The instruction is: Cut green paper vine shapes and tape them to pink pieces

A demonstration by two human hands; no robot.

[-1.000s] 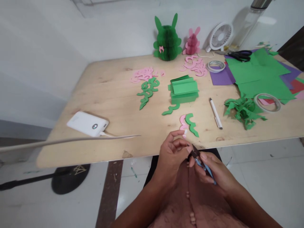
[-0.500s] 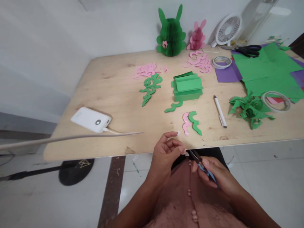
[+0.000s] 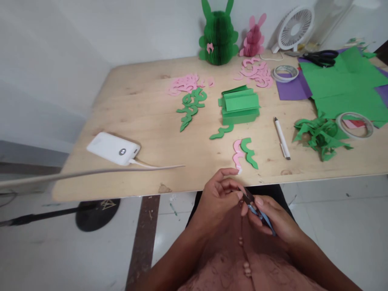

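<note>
My left hand (image 3: 222, 198) is just over the table's front edge, thumb and fingers pinched on something too small to make out. A small white bit (image 3: 240, 171) sticks to its raised index fingertip, close to the lower end of a wavy pink paper strip (image 3: 238, 151). My right hand (image 3: 269, 214) is wrapped round small scissors with dark blades and blue handles (image 3: 263, 218), their tips at my left fingertips. Beside the pink strip lies a wavy green paper strip (image 3: 249, 153). Behind them are another green strip (image 3: 222, 132) and a folded green paper stack (image 3: 241, 107).
Pink cutouts (image 3: 184, 84) and green cutouts (image 3: 192, 107) lie mid-table. A white pen (image 3: 281, 139), green scraps (image 3: 321, 137) and a tape roll (image 3: 355, 125) are at right. A power bank (image 3: 113, 148) with a cable lies left. Paper rabbits (image 3: 218, 38) and a fan (image 3: 295, 30) stand behind.
My left hand has shifted slightly right, bringing its white-tipped index finger beside the pink strip. The scissors' tips are now closer against my left fingertips. The camera view has tilted down a little.
</note>
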